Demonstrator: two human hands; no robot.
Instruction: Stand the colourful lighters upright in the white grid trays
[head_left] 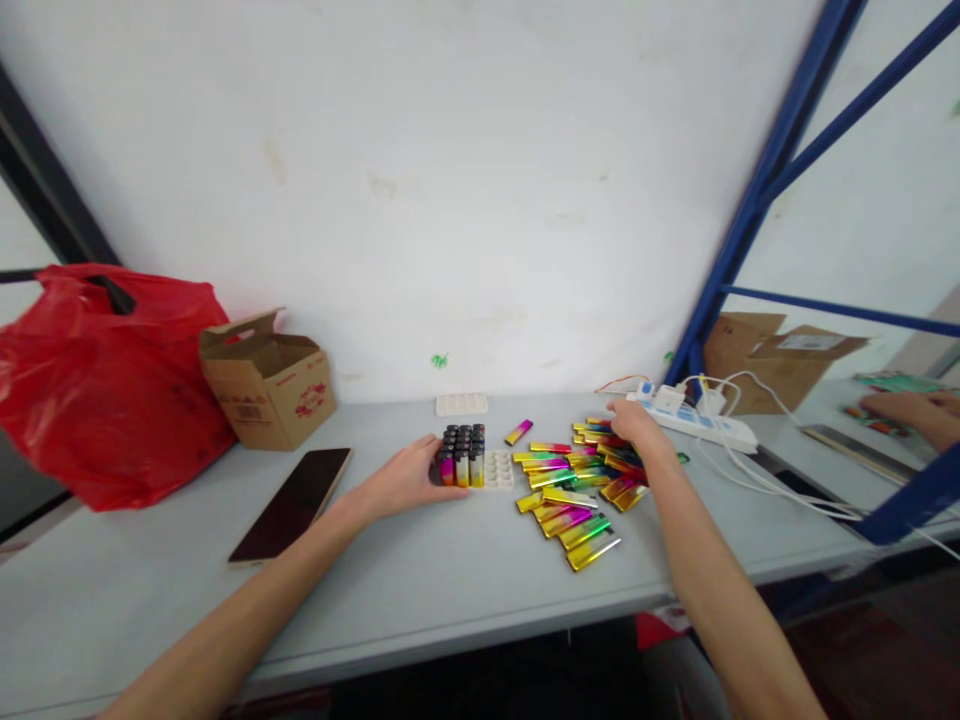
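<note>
From head height, the view looks forward and down over the table (pixel 420 580). It faces the wall (pixel 465 220) squarely.

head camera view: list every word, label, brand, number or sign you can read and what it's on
No text is clear enough to quote.
Open carton on the left: red print and darker marks, too small and blurred.
Carton on the right: white label, too blurred.
Wall: green mark, no letters distinguishable.
Loose lighters: no readable words.
</note>
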